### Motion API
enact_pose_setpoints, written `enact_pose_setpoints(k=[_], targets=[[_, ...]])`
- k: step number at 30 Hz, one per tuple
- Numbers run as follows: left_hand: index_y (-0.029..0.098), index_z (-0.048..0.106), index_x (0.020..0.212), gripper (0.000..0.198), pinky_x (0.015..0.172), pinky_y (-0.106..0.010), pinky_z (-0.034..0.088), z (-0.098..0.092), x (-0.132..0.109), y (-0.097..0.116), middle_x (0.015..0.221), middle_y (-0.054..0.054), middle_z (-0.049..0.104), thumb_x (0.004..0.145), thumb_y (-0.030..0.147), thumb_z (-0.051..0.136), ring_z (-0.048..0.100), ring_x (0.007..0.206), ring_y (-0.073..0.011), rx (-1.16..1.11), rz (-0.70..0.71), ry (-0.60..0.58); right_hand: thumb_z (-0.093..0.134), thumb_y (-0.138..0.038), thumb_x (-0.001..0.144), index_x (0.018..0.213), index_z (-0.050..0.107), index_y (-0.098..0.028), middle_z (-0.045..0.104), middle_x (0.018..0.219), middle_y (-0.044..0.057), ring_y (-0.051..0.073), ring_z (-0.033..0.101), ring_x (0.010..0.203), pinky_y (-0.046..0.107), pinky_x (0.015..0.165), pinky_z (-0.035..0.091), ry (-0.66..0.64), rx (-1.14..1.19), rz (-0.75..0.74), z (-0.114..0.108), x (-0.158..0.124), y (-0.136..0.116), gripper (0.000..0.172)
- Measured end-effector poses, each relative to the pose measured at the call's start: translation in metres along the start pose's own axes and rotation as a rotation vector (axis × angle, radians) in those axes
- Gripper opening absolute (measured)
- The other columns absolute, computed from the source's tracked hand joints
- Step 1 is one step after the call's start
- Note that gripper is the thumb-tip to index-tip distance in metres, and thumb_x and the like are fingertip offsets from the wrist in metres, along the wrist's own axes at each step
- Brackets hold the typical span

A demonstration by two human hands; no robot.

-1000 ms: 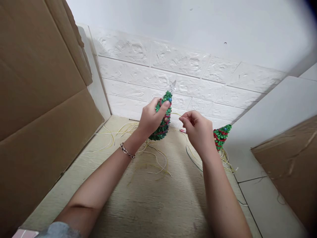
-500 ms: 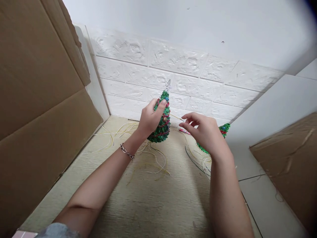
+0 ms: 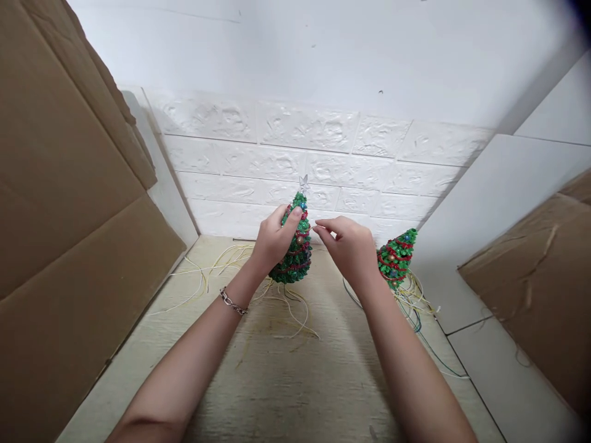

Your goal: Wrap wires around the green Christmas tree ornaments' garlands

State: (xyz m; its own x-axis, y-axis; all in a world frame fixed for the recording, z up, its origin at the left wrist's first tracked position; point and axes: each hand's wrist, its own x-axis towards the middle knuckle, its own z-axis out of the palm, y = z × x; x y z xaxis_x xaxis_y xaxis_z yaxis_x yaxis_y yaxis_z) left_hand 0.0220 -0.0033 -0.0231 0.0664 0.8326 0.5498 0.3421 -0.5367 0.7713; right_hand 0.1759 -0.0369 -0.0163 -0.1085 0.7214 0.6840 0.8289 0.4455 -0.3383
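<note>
My left hand [image 3: 273, 239] is wrapped around a small green beaded Christmas tree [image 3: 294, 257] with red garland and a clear star on top, holding it upright above the tabletop. Just right of that tree, my right hand [image 3: 347, 246] pinches a thin pale wire [image 3: 317, 227] between thumb and forefinger, the wire end close to the tree's upper part. A second small green tree [image 3: 395, 257] leans on the table further right, beyond my right hand.
Loose yellow, white and dark wires [image 3: 286, 304] lie scattered on the pale wooden tabletop [image 3: 295, 375]. Brown cardboard sheets stand at the left [image 3: 69, 203] and right [image 3: 535, 277]. A white brick-pattern wall [image 3: 323, 160] closes the back.
My right hand has closed from a loose open pose into a pinch on the wire and moved left toward the tree. The view has tilted, so everything sits lower.
</note>
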Motion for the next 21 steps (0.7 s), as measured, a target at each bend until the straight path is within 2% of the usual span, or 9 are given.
enact_pose_setpoints(k=[3,7,12,16,19,21], targets=[[0.021,0.048,0.071,0.037,0.061,-0.027,0.038,0.001,0.001,-0.001,0.063,0.001,0.055,0.089,0.052,0.040,0.051,0.063,-0.0141,-0.036,-0.016,-0.020,0.057,-0.027,0.087,0.088,0.072,-0.022,0.072,0.087,0.005,0.016,0.062,0.069,0.028,0.064,0.043,0.060,0.026,0.001,0.004,-0.001,-0.003,0.016],[0.021,0.048,0.071,0.040,0.062,-0.028,0.037,0.001,0.001,-0.005,0.064,0.001,0.053,0.089,0.055,0.038,0.049,0.065,-0.0148,-0.031,-0.024,-0.012,0.054,-0.028,0.089,0.087,0.073,-0.024,0.070,0.086,0.004,0.016,0.063,0.073,0.028,0.066,0.044,0.040,0.023,-0.033,0.009,-0.003,-0.004,0.019],[0.021,0.050,0.072,0.041,0.063,-0.028,0.039,-0.001,0.005,-0.010,0.065,0.000,0.054,0.088,0.057,0.039,0.050,0.066,-0.0151,-0.053,-0.032,0.008,0.045,-0.028,0.093,0.100,0.071,-0.025,0.069,0.090,0.006,0.018,0.063,0.081,0.029,0.071,0.047,-0.074,0.013,-0.113,0.011,-0.003,-0.002,0.027],[0.021,0.051,0.071,0.042,0.059,-0.028,0.041,-0.004,0.009,-0.012,0.062,0.000,0.055,0.086,0.058,0.041,0.052,0.062,-0.0145,-0.122,-0.062,0.018,0.044,-0.025,0.091,0.119,0.062,-0.019,0.066,0.103,0.010,0.019,0.062,0.082,0.034,0.077,0.049,-0.174,0.101,-0.144,0.009,-0.002,0.000,0.033],[0.021,0.050,0.071,0.045,0.055,-0.028,0.043,-0.007,0.013,-0.012,0.058,0.000,0.055,0.083,0.064,0.043,0.052,0.056,-0.0144,-0.251,-0.148,0.051,0.053,-0.028,0.087,0.134,0.048,-0.018,0.061,0.120,0.015,0.022,0.061,0.095,0.040,0.086,0.048,-0.243,0.226,-0.069,0.011,-0.002,0.006,0.048],[0.022,0.050,0.071,0.049,0.053,-0.029,0.045,-0.010,0.016,-0.012,0.057,-0.001,0.055,0.080,0.069,0.041,0.054,0.054,-0.0150,-0.356,-0.237,0.069,0.060,-0.034,0.083,0.141,0.039,-0.021,0.054,0.131,0.015,0.024,0.058,0.106,0.044,0.091,0.047,-0.343,0.339,0.037,0.014,-0.002,0.011,0.062]])
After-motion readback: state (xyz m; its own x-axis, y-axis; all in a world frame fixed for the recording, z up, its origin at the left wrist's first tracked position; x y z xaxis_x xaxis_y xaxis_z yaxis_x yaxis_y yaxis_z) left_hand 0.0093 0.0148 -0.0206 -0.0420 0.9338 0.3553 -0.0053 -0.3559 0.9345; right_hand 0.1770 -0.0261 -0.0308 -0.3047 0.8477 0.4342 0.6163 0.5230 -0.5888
